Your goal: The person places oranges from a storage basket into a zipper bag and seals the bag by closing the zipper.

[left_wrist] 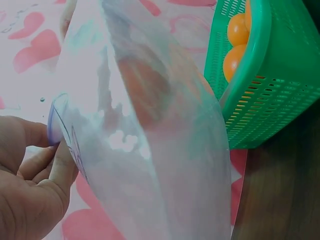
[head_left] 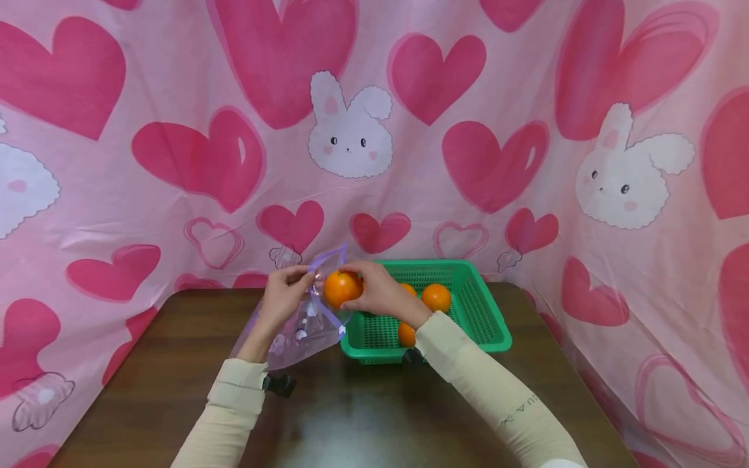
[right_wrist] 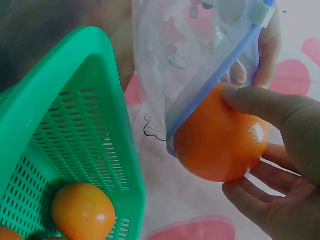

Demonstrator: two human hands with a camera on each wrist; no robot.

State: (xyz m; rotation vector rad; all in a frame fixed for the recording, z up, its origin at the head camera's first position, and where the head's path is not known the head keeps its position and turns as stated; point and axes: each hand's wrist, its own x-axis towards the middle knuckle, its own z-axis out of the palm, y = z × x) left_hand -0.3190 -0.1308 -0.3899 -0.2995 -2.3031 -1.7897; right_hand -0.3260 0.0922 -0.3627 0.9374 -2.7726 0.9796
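My left hand (head_left: 285, 296) pinches the purple-edged rim of a clear zip bag (left_wrist: 175, 185), which hangs with its mouth spread. In my right hand (head_left: 377, 289) is an orange (right_wrist: 220, 142), gripped between thumb and fingers. The orange is at the bag's mouth, and its near part overlaps the purple zip edge in the right wrist view. A white slider sits at one end of that zip. Through the film, the left wrist view gives a blurred orange-brown shape.
A green plastic basket (head_left: 497, 325) stands on the dark wooden table (head_left: 351, 416), right of the bag. Several oranges lie in it, one orange (head_left: 435, 298) towards its right side. Behind hangs a pink cloth (head_left: 409, 188) with hearts and rabbits.
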